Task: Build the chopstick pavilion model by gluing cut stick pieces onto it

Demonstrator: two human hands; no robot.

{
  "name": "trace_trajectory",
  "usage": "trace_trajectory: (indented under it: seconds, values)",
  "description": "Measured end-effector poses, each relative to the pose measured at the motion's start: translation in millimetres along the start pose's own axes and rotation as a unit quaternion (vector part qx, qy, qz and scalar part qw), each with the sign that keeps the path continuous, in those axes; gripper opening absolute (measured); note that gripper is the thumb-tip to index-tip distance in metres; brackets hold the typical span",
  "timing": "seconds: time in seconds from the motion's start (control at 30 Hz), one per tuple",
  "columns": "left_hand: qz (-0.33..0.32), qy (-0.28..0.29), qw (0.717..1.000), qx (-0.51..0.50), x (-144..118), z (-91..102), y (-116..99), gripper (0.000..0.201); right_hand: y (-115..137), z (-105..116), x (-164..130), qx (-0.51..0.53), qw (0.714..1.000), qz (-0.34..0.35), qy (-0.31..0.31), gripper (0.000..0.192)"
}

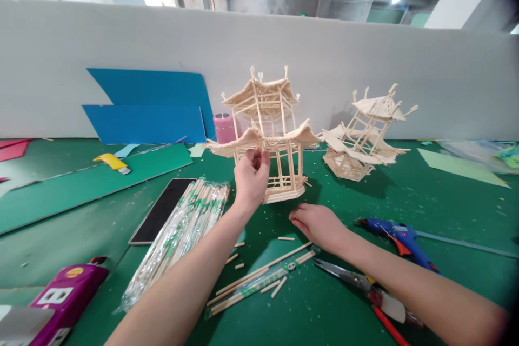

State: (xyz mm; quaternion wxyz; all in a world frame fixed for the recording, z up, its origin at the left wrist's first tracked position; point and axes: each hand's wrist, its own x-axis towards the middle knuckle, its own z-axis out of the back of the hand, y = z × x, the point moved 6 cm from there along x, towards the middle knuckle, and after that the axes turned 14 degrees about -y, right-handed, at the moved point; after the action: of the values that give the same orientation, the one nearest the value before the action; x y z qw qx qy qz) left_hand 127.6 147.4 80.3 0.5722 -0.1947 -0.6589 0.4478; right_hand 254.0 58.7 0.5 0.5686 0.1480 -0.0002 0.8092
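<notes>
Above the green worktop [365, 205], the left hand [251, 175] is raised on an outstretched forearm, its fingers pinched on the lower roof edge of the stick pavilion model [267, 135]. Just before the model's base, the right hand [318, 224] is rested palm-down, loosely curled, nothing held, short cut sticks [286, 238] beside it.

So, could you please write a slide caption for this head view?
Left hand pinches the pavilion model's lower roof edge; right hand rests on the green mat.

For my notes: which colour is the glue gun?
Blue glue gun with orange trigger; head view.
</notes>
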Motion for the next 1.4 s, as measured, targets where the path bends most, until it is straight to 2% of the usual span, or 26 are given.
trace_trajectory:
  seconds: [0.17, 0.33, 0.53, 0.67, 0.83, 0.97, 1.4]
  values:
    - [-0.004, 0.0, 1.0, 0.003, 0, -0.2, 1, 0.02, 1, -3, 0, 0.001, 1.0, 0.017, 0.004, 0.016]
    - [-0.004, -0.001, 1.0, 0.005, 0, -0.1, 2, 0.021, 11, 10, -1, -0.002, 0.999, 0.021, -0.029, 0.02]
    - [0.001, -0.001, 1.0, 0.007, -1, 0.2, -1, 0.023, 65, 16, -3, 0.023, 0.994, 0.1, -0.034, 0.022]
    - [0.002, 0.001, 1.0, 0.011, -1, -0.2, 0, 0.022, 103, 2, 3, 0.039, 0.985, 0.167, -0.022, 0.014]
    - [-0.001, 0.005, 1.0, 0.013, 0, -0.3, 2, 0.022, 127, -24, 16, 0.027, 0.978, 0.206, -0.007, 0.008]
    - [0.001, 0.007, 1.0, 0.009, 0, -0.1, 2, 0.021, 135, -31, 20, 0.015, 0.974, 0.224, 0.006, 0.012]
    - [-0.025, 0.005, 1.0, 0.016, -4, 5.2, -6, 0.019, 129, -17, 12, 0.0, 0.974, 0.223, -0.025, 0.009]
